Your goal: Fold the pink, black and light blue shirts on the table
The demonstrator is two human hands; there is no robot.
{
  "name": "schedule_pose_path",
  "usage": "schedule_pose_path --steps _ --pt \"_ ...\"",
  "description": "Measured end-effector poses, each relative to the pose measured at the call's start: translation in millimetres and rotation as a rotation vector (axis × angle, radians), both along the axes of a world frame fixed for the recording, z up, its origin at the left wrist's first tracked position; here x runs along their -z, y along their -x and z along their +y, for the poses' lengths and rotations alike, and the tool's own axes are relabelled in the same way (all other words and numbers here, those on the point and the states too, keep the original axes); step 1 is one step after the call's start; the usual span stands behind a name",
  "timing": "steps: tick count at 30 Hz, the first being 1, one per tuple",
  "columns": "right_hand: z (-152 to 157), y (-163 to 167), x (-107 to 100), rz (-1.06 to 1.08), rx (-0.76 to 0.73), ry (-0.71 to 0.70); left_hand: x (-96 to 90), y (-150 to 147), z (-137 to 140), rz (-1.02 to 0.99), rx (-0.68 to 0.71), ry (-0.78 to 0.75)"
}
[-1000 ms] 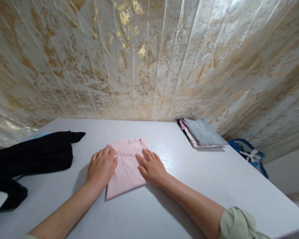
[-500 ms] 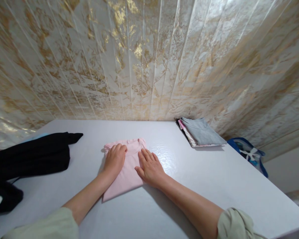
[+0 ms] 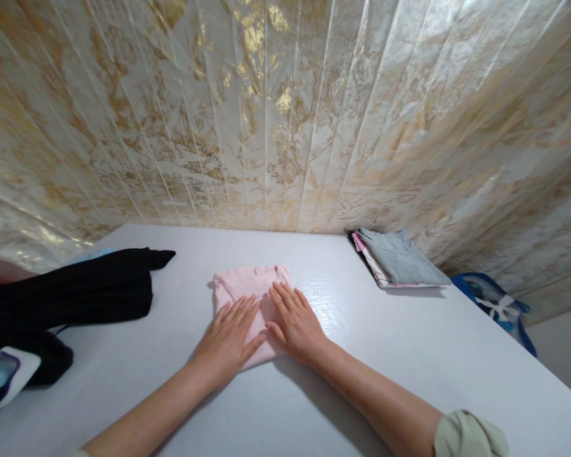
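A folded pink shirt [image 3: 247,279] lies flat on the white table, its neckline at the far edge. My left hand [image 3: 229,339] rests flat over its near left part, fingers stretched out and thumb apart. On the right part of the shirt lies my right hand [image 3: 295,320], palm down with fingers extended and the thumb pointing inward. Neither hand grips the cloth. Both hands and wrists cover much of the shirt's near half.
Black clothing [image 3: 99,289] is spread at the left, with a white and light blue piece [image 3: 21,374] near it. A folded stack topped by a grey garment [image 3: 400,257] sits at the back right. Beyond the table's right edge is a blue-trimmed clear bag [image 3: 497,304]. A patterned curtain [image 3: 285,127] hangs behind.
My left hand has moved toward me down the shirt, its fingers now straighter and more spread. My right hand stays on the shirt's right side. The whole view has shifted slightly.
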State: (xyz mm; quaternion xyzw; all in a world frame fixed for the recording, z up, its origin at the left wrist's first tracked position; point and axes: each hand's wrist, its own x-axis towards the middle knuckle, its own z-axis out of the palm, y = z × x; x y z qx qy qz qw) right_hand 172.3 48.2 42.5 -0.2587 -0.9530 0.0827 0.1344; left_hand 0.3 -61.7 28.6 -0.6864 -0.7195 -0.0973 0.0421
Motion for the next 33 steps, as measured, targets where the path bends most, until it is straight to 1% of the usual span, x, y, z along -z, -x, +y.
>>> schedule_pose_path --steps 2,4,6,8,10,13,16,18,20,21,23,25,27,30,32,33 --pt "-3 1 2 -0.024 -0.047 0.022 -4.1 9 0 0.011 -0.134 -0.017" --pt "-5 3 4 -0.043 -0.048 0.052 -9.6 22 2 0.026 -0.272 -0.044" --pt "-6 3 4 -0.045 -0.038 0.066 -17.1 35 10 0.032 -0.322 -0.078" --pt "-6 3 5 -0.039 -0.034 0.069 -26.4 47 26 0.019 -0.292 -0.109" --pt "-6 3 5 -0.033 -0.041 0.068 -35.5 55 49 -0.020 -0.253 -0.110" --pt "-6 3 4 -0.023 -0.045 0.069 -43.1 63 88 -0.090 -0.273 -0.031" --pt "-7 3 0 -0.023 -0.037 0.078 -41.8 67 117 -0.128 -0.283 0.042" --pt "-8 2 -3 -0.025 -0.035 0.081 -39.3 67 127 -0.151 -0.245 0.068" --pt "-8 2 -5 -0.025 -0.040 0.081 -38.3 65 131 -0.160 -0.209 0.071" --pt "-7 1 -6 -0.024 -0.044 0.082 -38.4 64 130 -0.145 -0.202 0.043" --pt "-6 1 -7 -0.020 -0.051 0.084 -38.3 58 127 -0.086 -0.181 -0.089" --pt "-5 0 -7 -0.012 -0.048 0.081 -33.8 49 121 -0.059 -0.102 -0.228" --pt "-4 0 -6 0.000 -0.041 0.067 -21.3 40 112 -0.090 0.021 -0.282" --pt "-4 1 -3 0.014 -0.045 0.042 8.4 32 100 -0.091 0.163 -0.253" --pt "-3 2 -1 0.030 -0.058 0.026 24.4 28 93 -0.049 0.204 -0.202" --pt "-2 2 -1 0.044 -0.066 0.022 28.3 25 91 -0.037 0.200 -0.170"
